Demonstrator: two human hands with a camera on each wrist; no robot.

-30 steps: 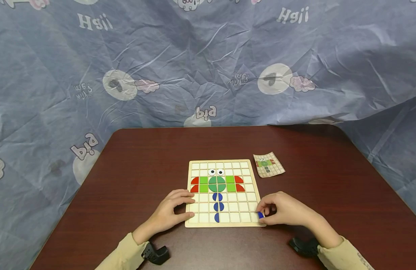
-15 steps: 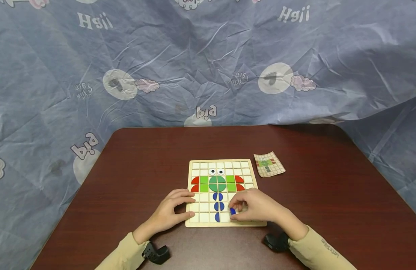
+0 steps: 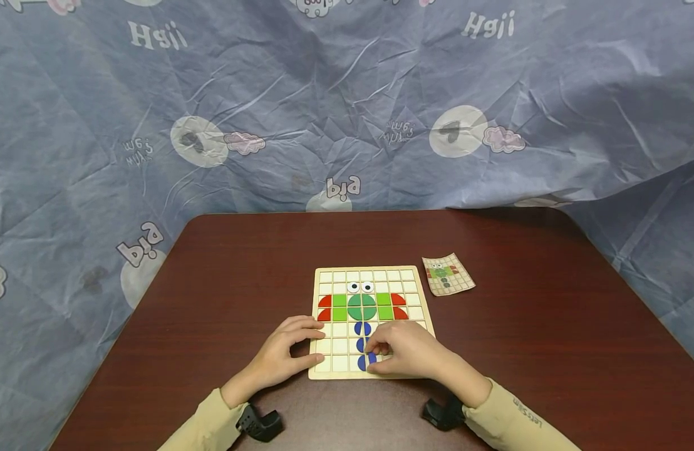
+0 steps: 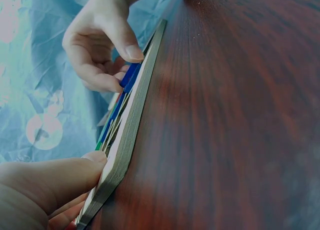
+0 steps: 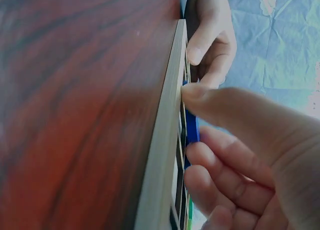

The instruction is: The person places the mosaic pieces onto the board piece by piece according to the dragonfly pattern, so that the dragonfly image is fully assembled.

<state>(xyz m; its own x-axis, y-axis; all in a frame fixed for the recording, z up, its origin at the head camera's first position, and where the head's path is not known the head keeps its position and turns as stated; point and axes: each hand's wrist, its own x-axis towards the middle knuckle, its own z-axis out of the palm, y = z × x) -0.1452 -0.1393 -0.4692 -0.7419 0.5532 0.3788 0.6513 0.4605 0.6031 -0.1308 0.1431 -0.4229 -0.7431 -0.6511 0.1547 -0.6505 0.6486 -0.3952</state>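
Observation:
A wooden grid board [image 3: 340, 363] lies flat on the table, bearing coloured tiles in a figure: white eyes, green quarter circles, light green squares, red end pieces and blue half circles [image 3: 359, 329] down the middle. My right hand [image 3: 411, 352] pinches a blue half-circle tile [image 5: 192, 127] between thumb and fingers. It holds this tile at the bottom row, beside another blue half circle [image 3: 361, 363]. In the left wrist view, the held tile looks tilted against the board. My left hand [image 3: 285, 352] rests on the board's left edge, fingers relaxed and thumb apart from them.
A small curled pattern card [image 3: 448, 275] with a similar figure lies past the board's right back corner. The dark red table [image 3: 257, 263] reaches back to a hanging blue printed cloth [image 3: 302, 113]. Each wrist wears a black device [image 3: 259, 423].
My right hand has moved left across the board's lower rows with the blue half-circle tile, from the right edge to beside the bottom blue piece. The left hand has stayed still.

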